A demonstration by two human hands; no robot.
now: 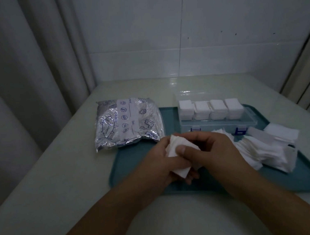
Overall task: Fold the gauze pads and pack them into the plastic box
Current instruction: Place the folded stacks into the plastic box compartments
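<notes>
White, creased gauze pad (179, 149) between both hands (191, 155)

A pale glossy surface (65, 174) carries a teal tray (129, 175) and a silver printed foil bag (126, 122), whose right edge overlaps the tray's left corner.

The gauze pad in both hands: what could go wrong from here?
1. The gauze pad is pinched between the left hand and right hand in mid-air, so the fold may come out uneven.
2. The plastic box already holds four tall stacks; another pad may topple one.
</notes>
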